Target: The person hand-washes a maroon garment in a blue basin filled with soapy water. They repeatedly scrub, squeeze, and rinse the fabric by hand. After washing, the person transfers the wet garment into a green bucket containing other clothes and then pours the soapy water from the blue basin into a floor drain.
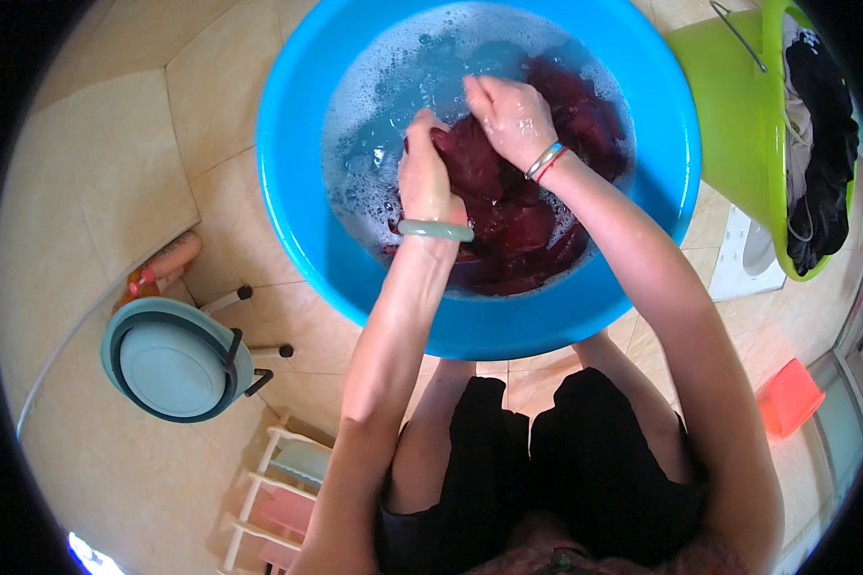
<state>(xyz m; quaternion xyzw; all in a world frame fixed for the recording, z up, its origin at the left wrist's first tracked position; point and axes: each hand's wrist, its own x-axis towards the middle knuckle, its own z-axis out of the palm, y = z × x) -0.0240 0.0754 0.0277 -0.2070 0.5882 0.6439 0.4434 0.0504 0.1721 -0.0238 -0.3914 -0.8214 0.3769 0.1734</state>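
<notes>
Soapy water fills a large round blue basin [288, 182], and a dark red cloth [518, 225], perhaps a garment, lies soaked and bunched in it. My left hand [425, 172], with a pale green bangle [435, 230] at its wrist, is closed on a fold of this cloth. Wet and curled into a fist, my right hand [516, 120] is just right of and beyond the left one, closed on the same cloth. Its grip is partly hidden by the back of the hand. A silver bangle and a red string [548, 161] circle that wrist.
Right of the basin stands a green bucket [738, 134] holding dark and light laundry [815, 144]. Behind it shows a white floor fixture [746, 254]. At left is a pale blue folding basin [173, 369]; nearer stands a white rack [273, 489]. A coral-coloured container [789, 398] is at right.
</notes>
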